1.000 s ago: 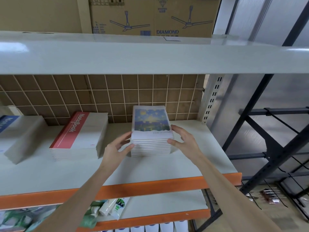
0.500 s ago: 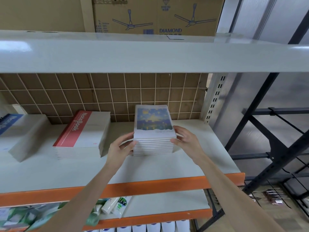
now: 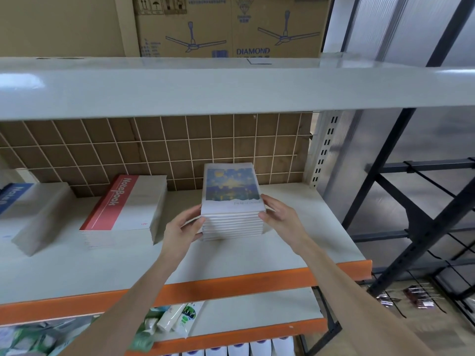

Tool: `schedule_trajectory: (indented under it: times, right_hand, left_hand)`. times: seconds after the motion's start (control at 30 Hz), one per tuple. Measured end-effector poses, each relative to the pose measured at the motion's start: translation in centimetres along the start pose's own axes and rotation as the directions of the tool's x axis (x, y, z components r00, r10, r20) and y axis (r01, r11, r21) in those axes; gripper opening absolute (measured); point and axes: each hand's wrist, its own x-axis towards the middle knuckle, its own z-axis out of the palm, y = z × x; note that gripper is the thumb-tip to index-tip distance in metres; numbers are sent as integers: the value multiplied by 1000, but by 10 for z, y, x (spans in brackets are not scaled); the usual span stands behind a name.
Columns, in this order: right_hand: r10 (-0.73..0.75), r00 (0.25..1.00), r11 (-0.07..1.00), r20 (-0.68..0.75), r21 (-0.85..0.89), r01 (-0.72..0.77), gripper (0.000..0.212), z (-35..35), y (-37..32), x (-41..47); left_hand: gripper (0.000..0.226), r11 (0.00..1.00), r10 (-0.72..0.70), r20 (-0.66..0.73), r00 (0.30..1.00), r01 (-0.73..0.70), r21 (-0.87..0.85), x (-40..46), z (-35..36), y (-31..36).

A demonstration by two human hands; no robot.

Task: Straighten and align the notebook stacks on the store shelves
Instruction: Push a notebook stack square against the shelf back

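Painted-cover notebook stack (image 3: 232, 201) sits right of centre on the middle shelf (image 3: 282, 242), back edge close to the tiled back panel (image 3: 154, 147), front edge well short of the orange shelf lip (image 3: 231, 283).

Both hands are at the stack's front corners. Left hand (image 3: 181, 231) cups the near-left corner, fingers curled onto the left side edges, thumb on the front. Right hand (image 3: 280, 217) does the same on the near-right corner, fingers wrapped up to the top cover. Looks like a two-sided squeeze, not a lift; stack bottom appears to rest on the shelf.

Key relation: stack lies straight ahead of the hands, between them, neither hand clearly nearer. Long axis runs front-to-back, short edge facing the person. Cover text reads from the front, so top of the cover points at the back panel. Axis looks roughly square to the shelf lip; layers look fairly flush, lower ones slightly stepped at front-left.

Red NoteBook stack (image 3: 123, 209) to the left is skewed, long axis angled, near corner toward the left hand. Blue NoteBook stack (image 3: 28, 209) at far left also skewed. Probably those come after.
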Motion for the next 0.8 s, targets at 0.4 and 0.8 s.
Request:
schedule_trajectory:
  times: [0.4, 0.8]
  right_hand:
    - [-8, 1000, 998, 13, -56, 9, 46, -1, -2, 1]
    - [40, 998, 998, 54, -42, -38, 60, -1, 3, -7]
  left_hand:
    - [30, 1000, 3, -19, 1000, -3, 7, 0, 0, 0]
    - [40, 1000, 7, -51, 999, -5, 31, -8, 8, -2]
